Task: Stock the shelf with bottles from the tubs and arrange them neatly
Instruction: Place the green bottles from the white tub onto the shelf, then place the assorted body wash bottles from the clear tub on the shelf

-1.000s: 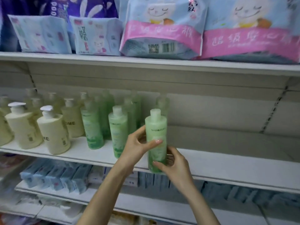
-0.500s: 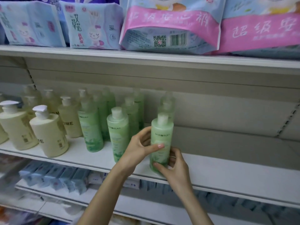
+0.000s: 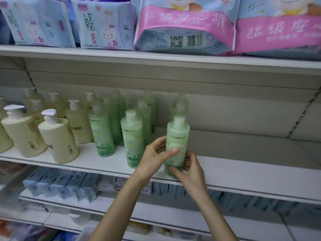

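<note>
White shelf front: upright green-liquid bottle, left hand and right hand fingers clamping it.

Colours on the shelving. The green bottle at front is translucent pale green with a whitish cap, dark green lettering and a darker leaf pattern near its base; the neighbouring bottles match it. The pump bottles are cream with white pumps and dark lettering. The shelf is white and the back panel beige-grey. The large packs are pale blue with a pink band of white characters. The small packs are pale blue with a cartoon rabbit. The lower packs are light blue.
</note>
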Demonstrator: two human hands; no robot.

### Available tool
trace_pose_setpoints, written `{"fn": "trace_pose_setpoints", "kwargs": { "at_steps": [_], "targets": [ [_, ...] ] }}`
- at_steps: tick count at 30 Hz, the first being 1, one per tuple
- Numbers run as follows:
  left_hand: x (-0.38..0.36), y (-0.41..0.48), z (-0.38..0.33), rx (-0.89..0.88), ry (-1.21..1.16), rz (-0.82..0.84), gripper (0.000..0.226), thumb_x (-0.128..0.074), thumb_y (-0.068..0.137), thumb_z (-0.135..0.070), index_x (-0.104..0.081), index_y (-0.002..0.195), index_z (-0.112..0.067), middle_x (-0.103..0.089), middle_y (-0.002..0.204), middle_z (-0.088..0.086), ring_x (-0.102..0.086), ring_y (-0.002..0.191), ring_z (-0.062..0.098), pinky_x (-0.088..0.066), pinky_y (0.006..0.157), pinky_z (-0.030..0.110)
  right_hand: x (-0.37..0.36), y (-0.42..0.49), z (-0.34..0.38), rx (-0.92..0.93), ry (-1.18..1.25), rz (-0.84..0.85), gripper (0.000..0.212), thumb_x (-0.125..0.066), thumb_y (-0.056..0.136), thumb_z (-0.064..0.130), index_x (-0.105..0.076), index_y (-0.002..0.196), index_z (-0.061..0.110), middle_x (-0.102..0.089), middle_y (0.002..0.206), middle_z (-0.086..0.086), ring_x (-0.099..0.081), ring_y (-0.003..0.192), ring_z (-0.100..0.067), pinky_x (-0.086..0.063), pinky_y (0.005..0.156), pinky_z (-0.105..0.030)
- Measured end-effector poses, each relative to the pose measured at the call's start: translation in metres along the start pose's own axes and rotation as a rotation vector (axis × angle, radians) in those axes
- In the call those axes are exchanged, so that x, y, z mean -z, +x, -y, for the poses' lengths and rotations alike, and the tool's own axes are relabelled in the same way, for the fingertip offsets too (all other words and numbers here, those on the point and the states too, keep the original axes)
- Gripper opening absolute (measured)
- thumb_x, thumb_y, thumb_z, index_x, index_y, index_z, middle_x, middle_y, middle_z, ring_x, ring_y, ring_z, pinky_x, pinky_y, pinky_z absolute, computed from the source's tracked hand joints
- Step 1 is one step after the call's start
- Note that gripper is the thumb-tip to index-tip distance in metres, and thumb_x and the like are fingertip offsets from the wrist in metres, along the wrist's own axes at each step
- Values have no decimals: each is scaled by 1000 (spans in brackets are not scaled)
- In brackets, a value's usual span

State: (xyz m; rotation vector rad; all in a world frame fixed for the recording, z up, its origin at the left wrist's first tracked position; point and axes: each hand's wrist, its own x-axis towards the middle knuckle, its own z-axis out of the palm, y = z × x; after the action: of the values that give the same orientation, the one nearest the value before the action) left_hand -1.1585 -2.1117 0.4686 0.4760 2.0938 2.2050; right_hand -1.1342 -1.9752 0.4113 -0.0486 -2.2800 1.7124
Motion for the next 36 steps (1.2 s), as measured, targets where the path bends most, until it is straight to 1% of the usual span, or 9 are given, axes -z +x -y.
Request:
{"fn": "trace_pose_setpoints", "kwargs": {
  "at_steps": [6,9,12,14,19,22,26,31,36],
  "targets": [
    [7,-32,-2,5,54,-79,46,-67,87,-17,-54,131,-14,-62,126,-4,-60,109,0,-51,88,17,1,-22,0,11,-6,-80,63,-79,74,16,-45,126,20,-53,122,-1,-55,107,-12,-42,86,-11],
    [9,-55,-6,45,24,-147,41,-65,87,-23,-56,127,-20,-60,126,-2,-59,112,7,-51,96,30,9,-47,8,-33,87,-130,55,-74,79,15,-45,124,23,-52,118,-1,-56,106,-13,-44,80,-8],
    [7,-82,-11,65,-42,-136,31,-64,89,-21,-60,120,-21,-65,119,-1,-63,108,9,-54,91,29,20,-87,13,-86,198,-161,45,-70,83,16,-48,121,25,-54,113,2,-59,99,-7,-47,75,-8],
    [0,-98,-11,98,-65,-81,28,-63,89,-20,-62,117,-19,-68,115,2,-64,107,14,-54,89,28,28,-120,12,-154,239,-184,41,-68,85,18,-48,120,28,-55,114,4,-60,98,-5,-49,78,-13],
    [-51,-142,4,216,-111,119,16,-60,91,-16,-65,107,-18,-69,112,5,-65,107,18,-53,88,28,64,-204,-2,-285,263,-367,30,-66,87,16,-53,109,31,-60,111,-7,-61,98,-19,-51,92,-41],
    [-97,-182,14,316,-138,301,15,-60,92,-19,-64,106,-18,-69,111,4,-67,103,16,-54,86,27,99,-257,0,-372,366,-524,28,-62,90,16,-55,117,18,-62,99,-3,-62,91,-19,-51,87,-37],
    [-147,-224,24,332,-97,530,19,-61,90,-24,-65,108,-19,-70,111,2,-67,103,14,-54,86,27,146,-311,9,-435,435,-695,22,-58,93,20,-56,114,15,-64,109,-5,-65,97,-23,-54,85,-34],
    [-189,-264,33,389,-42,698,41,-66,72,-42,-67,106,-20,-73,105,2,-69,100,18,-53,89,34,179,-356,3,-475,432,-733,9,-55,94,23,-60,102,21,-66,100,-6,-68,90,-22,-56,79,-30],
    [-232,-274,40,387,19,767,29,-63,87,-30,-66,113,-18,-71,109,3,-66,104,17,-52,89,30,216,-393,-16,-510,427,-760,21,-57,93,29,-60,110,17,-65,109,-11,-69,92,-25,-57,77,-29]
  ]
}}
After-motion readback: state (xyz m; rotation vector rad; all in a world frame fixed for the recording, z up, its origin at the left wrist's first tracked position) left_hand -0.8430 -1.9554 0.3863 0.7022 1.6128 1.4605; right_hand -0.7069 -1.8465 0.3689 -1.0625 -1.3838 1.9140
